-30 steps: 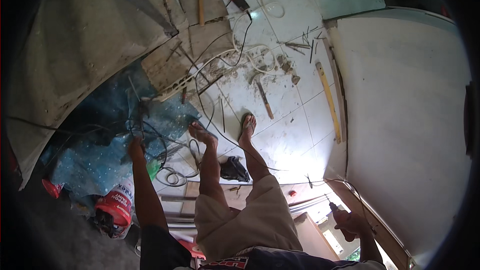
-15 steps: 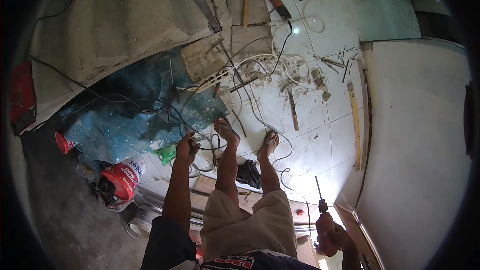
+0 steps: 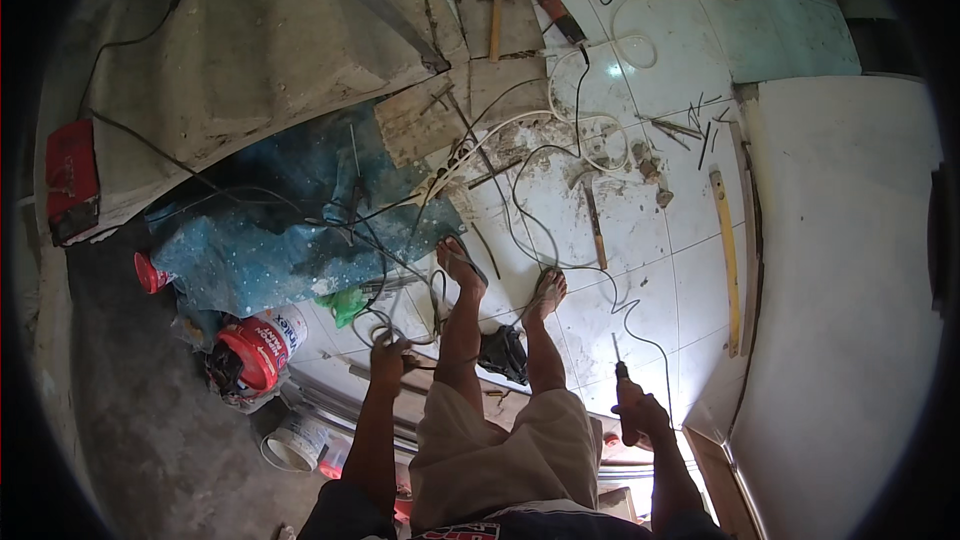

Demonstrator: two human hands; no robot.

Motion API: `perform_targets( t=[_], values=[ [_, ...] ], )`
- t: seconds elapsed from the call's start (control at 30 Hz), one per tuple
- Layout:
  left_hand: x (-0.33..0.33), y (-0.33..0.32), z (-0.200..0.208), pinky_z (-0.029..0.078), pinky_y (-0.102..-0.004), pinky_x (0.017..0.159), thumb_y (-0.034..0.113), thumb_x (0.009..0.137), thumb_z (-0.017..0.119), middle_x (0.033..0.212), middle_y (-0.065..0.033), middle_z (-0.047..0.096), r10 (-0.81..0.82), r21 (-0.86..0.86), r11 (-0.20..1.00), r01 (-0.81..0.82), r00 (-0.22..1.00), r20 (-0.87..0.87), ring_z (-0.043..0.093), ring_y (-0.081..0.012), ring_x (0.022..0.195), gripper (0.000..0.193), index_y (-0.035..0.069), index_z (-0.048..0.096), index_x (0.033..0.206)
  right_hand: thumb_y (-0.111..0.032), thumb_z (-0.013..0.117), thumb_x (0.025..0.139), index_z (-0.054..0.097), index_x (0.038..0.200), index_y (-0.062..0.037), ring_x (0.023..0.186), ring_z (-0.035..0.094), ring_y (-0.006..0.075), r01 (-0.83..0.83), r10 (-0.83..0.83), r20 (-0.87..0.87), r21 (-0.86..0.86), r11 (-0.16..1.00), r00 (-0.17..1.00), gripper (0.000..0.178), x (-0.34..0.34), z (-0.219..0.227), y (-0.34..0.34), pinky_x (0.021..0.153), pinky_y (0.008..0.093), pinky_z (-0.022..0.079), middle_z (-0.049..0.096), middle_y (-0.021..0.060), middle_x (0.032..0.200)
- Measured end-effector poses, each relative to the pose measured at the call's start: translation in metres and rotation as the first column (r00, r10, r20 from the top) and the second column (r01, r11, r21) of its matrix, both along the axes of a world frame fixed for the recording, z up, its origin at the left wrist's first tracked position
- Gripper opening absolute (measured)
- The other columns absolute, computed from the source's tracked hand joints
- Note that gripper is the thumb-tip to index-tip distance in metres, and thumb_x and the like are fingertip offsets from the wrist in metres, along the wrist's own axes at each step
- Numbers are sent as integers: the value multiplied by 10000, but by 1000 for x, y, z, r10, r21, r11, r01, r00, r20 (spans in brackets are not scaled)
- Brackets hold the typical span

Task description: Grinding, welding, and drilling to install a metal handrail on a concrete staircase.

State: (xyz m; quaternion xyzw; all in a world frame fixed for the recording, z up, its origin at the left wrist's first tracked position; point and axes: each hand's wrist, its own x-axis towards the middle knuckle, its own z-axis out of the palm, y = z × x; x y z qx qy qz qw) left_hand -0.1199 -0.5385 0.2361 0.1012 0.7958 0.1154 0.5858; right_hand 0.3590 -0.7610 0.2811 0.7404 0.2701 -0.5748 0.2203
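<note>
My right hand (image 3: 648,418) is wrapped around a reddish power drill (image 3: 626,395) at the lower right, its long bit pointing away from me. A dark cord (image 3: 650,340) runs over the tiles beside the drill. Left of my feet, my left hand (image 3: 389,364) is closed on a dark cable (image 3: 432,368), though its fingers are partly hidden. Loops of cable lie just beyond that hand, near a green plastic bag (image 3: 346,306). A black bag (image 3: 503,353) sits on the floor between my feet and shorts.
A blue sheet (image 3: 290,240) and paint bucket (image 3: 255,355) lie left. Ahead are a hammer (image 3: 593,220), another hammer (image 3: 495,25), an angle grinder (image 3: 558,15) and an extension strip (image 3: 438,178). A yellow level (image 3: 726,260) lies by the white panel (image 3: 840,270); a red case (image 3: 72,175) stands far left.
My left hand has drawn back toward me with the cable. My right hand has moved the drill forward and left. The cord beside the drill has shifted on the tiles.
</note>
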Motion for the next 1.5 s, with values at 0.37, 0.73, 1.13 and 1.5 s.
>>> perform_targets(
  t=[0.37,0.73,1.13,1.5],
  values=[
    [130,220,-273,434,-507,1011,201,779,793,1260,-252,569,-582,293,116,949,304,-754,540,-434,1185,805,20,384,1447,-554,776,723,463,1248,21,1057,675,401,178,-176,41,-64,982,984,839,-127,-236,81,922,494,502,686,235,1106],
    [165,336,-383,461,-360,589,453,935,623,598,-57,565,-915,541,345,767,404,11,581,-188,600,433,20,643,937,-342,843,689,472,1270,-19,995,605,458,27,-317,449,543,839,836,761,-110,-392,197,850,556,474,644,248,1054],
    [101,324,-258,492,-267,756,315,1039,536,922,-30,656,-676,420,724,546,445,587,602,-96,805,496,25,503,1439,-327,859,669,473,1321,-68,1133,525,397,-97,-148,167,915,391,975,801,-155,-456,433,1019,493,410,602,166,1171],
    [71,366,-327,562,-356,623,332,891,744,814,-72,622,-273,290,935,203,936,223,662,-196,676,394,10,603,1070,-235,930,599,438,1401,-4,1179,584,368,295,-299,-217,923,249,929,969,-218,-388,486,986,441,488,583,211,1253]
  ],
)
